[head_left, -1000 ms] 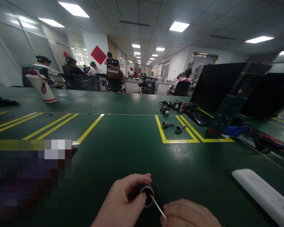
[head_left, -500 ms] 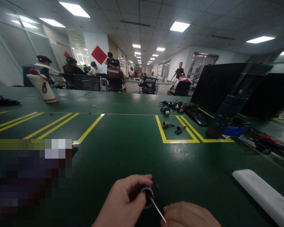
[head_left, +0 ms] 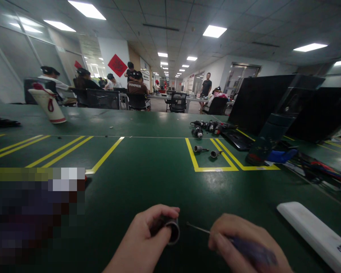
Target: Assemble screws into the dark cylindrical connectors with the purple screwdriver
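Currently, left hand [head_left: 143,239]: your grip is closed around the cylinder [head_left: 172,230], whose open mouth faces right.
Right hand [head_left: 238,242]: your grip is wrapped around the screwdriver [head_left: 252,253].
Axis: the shaft points left at the mouth; the tip is near it, not touching.
Location: both are low over the bench [head_left: 159,182].

pixelated patch [head_left: 36,212] at left, white bar [head_left: 318,235] cut off

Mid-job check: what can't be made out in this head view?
Covered: small metal cylinder body, by left hand fingers; bore too dark.
Blurred: screwdriver handle, moving in right hand; tip too small.
Masked: table left side, by pixelated block.
Cut off: white bar, by right edge.
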### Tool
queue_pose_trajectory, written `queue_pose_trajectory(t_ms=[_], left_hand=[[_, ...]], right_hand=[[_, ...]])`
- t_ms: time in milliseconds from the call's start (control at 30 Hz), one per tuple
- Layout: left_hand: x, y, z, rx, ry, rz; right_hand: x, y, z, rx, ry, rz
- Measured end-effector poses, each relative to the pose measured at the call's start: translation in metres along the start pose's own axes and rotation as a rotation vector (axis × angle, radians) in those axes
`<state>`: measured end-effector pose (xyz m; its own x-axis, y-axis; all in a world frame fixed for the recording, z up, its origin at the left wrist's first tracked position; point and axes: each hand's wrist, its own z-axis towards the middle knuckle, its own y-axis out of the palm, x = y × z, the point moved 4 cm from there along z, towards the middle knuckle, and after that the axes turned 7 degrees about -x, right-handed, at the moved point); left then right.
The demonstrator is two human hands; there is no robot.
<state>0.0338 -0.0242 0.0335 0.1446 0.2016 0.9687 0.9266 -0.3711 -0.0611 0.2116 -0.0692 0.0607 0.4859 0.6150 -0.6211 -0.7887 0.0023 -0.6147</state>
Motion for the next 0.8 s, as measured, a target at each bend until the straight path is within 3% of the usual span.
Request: queue_pose_trajectory(t_ms=[100,167,500,667,800], left_hand=[[-0.001,-0.003,0.001,0.001,-0.049,-0.02],[-0.001,-0.003,0.001,-0.002,-0.079,-0.036],[-0.006,-0.002,0.003,-0.046,-0.062,-0.168],[-0.008,-0.001,-0.001,-0.001,-0.122,-0.159],[-0.006,-0.002,0.001,0.014,-0.062,-0.178]], right_hand=[[0.02,0.003,0.004,-0.067,0.318,0.096],[0.029,0.009,0.005,-0.109,0.44,0.162],[0.036,0.016,0.002,-0.118,0.504,0.204],[0.055,0.024,0.001,0.004,0.782,0.674],[0.056,0.029,0.001,0.134,0.837,1.117]])
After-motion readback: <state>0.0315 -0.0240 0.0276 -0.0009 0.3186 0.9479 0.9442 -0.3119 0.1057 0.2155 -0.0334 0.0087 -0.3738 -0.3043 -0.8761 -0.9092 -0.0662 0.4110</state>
